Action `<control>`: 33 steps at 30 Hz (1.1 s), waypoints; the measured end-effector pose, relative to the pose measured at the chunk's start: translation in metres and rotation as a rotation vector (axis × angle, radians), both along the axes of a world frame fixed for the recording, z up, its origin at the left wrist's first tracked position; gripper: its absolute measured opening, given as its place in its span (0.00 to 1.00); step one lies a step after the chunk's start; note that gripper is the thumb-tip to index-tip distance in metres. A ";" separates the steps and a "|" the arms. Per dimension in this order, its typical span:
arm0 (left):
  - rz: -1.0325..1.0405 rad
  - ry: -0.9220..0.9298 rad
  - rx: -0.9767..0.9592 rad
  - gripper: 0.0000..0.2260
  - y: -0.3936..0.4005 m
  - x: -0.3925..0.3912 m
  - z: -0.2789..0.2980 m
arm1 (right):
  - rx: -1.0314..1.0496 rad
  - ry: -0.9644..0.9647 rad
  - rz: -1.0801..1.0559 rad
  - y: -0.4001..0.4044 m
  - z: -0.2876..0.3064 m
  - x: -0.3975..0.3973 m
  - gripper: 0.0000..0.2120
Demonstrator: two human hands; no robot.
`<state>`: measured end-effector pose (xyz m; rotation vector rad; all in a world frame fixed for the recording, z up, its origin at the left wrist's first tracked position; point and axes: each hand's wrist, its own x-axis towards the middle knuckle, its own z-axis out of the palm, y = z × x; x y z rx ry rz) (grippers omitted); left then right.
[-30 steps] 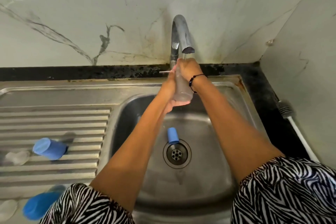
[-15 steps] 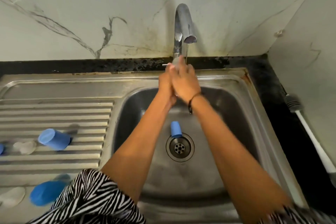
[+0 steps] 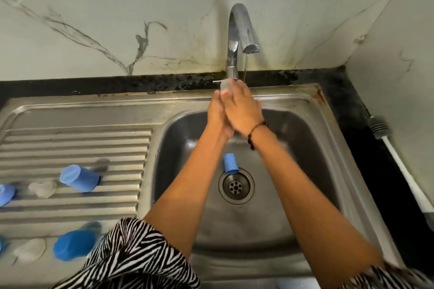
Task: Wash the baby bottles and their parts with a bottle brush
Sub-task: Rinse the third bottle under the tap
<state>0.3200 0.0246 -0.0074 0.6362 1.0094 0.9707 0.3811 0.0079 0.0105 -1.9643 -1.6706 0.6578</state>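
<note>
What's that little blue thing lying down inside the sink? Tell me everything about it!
The small blue cap looks like smooth plastic, shaped like a short cup that widens toward one end. It lies on its side on the floor of the steel sink, its wider end pointing toward the round drain and sitting at the drain's far rim. Neither hand touches it; it lies between the two forearms. The tap's thin water stream falls further back.

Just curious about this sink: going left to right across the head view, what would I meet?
Blue cap on the ribbed drainboard → blue cap by the drain → bottle brush on the black counter.
</note>
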 end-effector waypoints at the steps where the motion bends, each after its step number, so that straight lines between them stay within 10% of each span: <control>1: 0.004 -0.035 -0.036 0.22 0.000 0.005 0.002 | -0.025 0.044 -0.030 0.012 0.004 0.007 0.25; 9: -0.041 0.217 -0.109 0.26 0.009 0.006 0.015 | 0.138 0.097 -0.109 0.032 0.000 0.012 0.18; 14: 0.122 0.208 0.008 0.21 0.007 0.017 0.009 | 0.240 0.718 -0.241 0.009 -0.008 0.010 0.17; 22: 0.103 0.225 0.140 0.17 -0.003 0.014 -0.001 | -0.017 0.837 -0.154 0.014 0.005 0.031 0.10; 29: 0.097 1.092 0.636 0.18 -0.016 0.009 0.001 | -0.069 0.923 -0.389 0.028 -0.003 0.015 0.18; 33: 0.109 1.012 0.575 0.18 -0.019 0.002 -0.003 | -0.011 0.996 -0.360 0.022 -0.013 0.013 0.14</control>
